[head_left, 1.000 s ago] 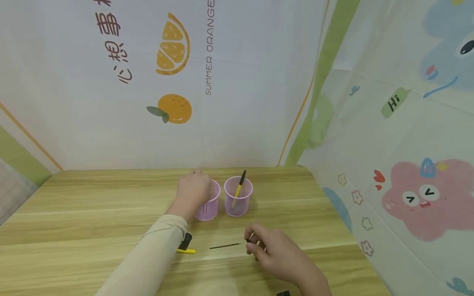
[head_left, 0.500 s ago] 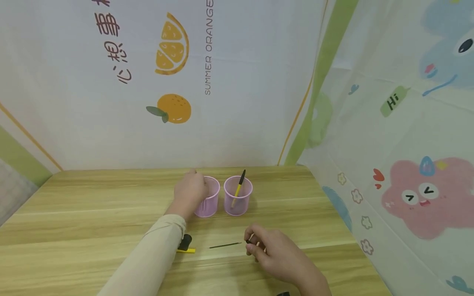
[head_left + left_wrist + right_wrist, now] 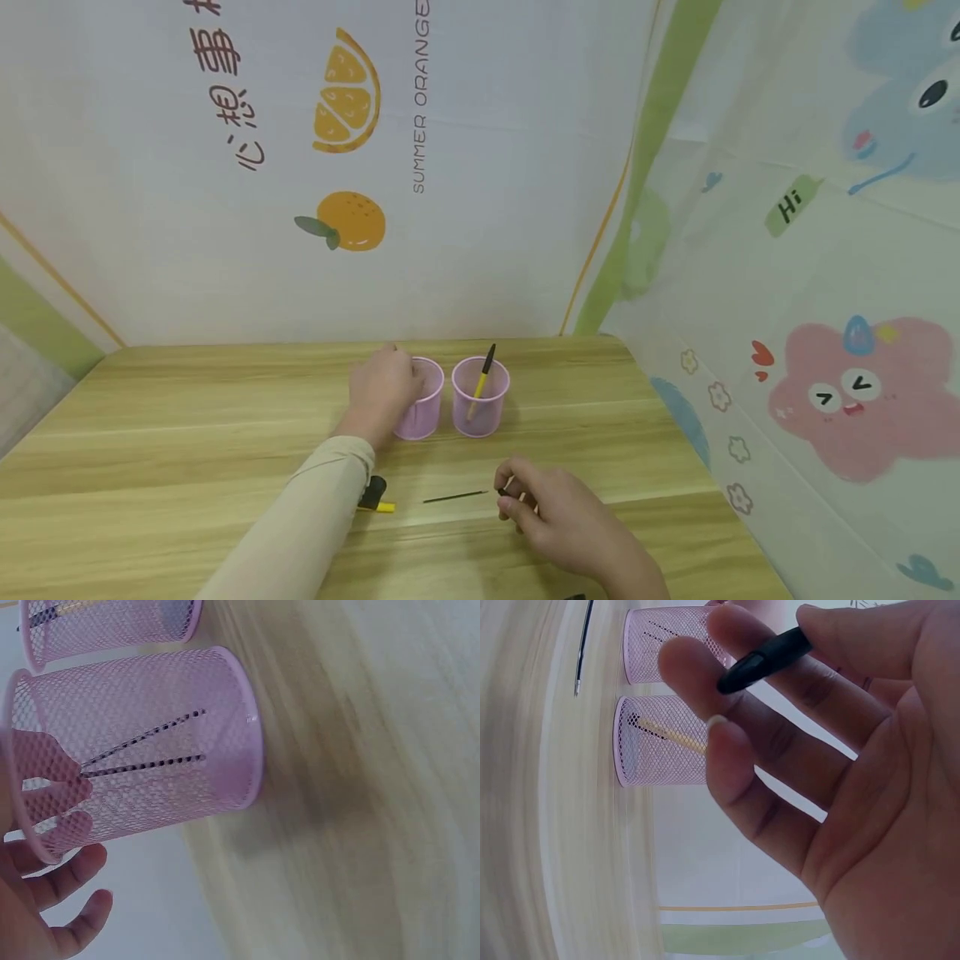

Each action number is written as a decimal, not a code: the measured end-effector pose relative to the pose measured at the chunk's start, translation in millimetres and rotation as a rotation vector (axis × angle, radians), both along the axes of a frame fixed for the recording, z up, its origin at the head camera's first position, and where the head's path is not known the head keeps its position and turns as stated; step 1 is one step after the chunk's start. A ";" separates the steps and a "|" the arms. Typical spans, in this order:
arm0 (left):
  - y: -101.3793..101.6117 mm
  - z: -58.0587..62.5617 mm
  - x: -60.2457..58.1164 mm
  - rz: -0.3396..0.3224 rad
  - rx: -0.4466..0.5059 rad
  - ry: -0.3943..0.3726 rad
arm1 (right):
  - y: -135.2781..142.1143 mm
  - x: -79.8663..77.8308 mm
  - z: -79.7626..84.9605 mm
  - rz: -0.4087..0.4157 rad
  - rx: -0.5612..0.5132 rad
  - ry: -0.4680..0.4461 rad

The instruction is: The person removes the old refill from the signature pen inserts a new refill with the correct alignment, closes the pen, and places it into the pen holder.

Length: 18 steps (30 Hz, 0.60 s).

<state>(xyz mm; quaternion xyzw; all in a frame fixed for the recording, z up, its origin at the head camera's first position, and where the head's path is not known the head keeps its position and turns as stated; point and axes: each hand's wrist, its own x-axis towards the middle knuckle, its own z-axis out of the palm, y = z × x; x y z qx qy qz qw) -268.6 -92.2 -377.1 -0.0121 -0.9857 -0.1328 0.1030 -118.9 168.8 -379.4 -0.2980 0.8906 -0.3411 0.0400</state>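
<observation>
Thin dark rods (image 3: pixel 146 739) stand in the pink mesh cup (image 3: pixel 172 682) under the L hand (image 3: pixel 382 392), which seems to pinch their tops (1 or both, can't tell); cup's nudged slightly back vs 1 sec ago, rods not out, so prob. mid-pick. R hand (image 3: pixel 558 512) pinches a small black tapered piece (image 3: pixel 765 661), w/ a loose rod (image 3: pixel 454 497) just L of that grip on the wood worktop (image 3: pixel 225 467). 2nd cup (image 3: pixel 478 425) w/ yellow pen (image 3: pixel 480 386) is R of L grip, printed cloth (image 3: pixel 487 250) behind.

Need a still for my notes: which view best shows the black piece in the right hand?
The right wrist view: the black piece shows large, mostly uncovered, in the right hand. The head view shows only a small dark bit of it; the left wrist view, none of it.
</observation>
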 end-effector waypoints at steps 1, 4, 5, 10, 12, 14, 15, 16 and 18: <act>-0.1 2.6 0.6 0.002 0.000 0.022 | -0.1 -0.1 0.3 -0.001 0.003 0.001; 1.6 17.9 4.5 0.002 0.002 0.140 | -0.2 -0.5 1.3 -0.007 0.013 0.008; 2.9 25.3 6.4 0.000 0.003 0.194 | -0.2 -0.6 1.6 -0.009 0.014 0.010; 10.9 70.0 20.2 -0.057 0.000 0.457 | -0.5 -0.5 2.9 -0.014 0.013 0.015; 13.2 85.1 26.9 -0.095 -0.002 0.543 | -0.9 -0.1 3.0 -0.012 0.009 0.006; 14.5 96.5 34.6 -0.139 -0.019 0.624 | -1.5 0.5 3.0 -0.008 0.005 -0.009; 14.9 101.1 38.9 -0.163 -0.034 0.661 | -1.8 0.8 2.9 -0.007 0.002 -0.015; 15.4 104.8 43.3 -0.187 -0.052 0.695 | -2.2 1.0 2.8 -0.005 0.001 -0.018; 16.7 110.0 53.6 -0.248 -0.093 0.760 | -2.6 1.6 2.7 -0.006 -0.001 -0.025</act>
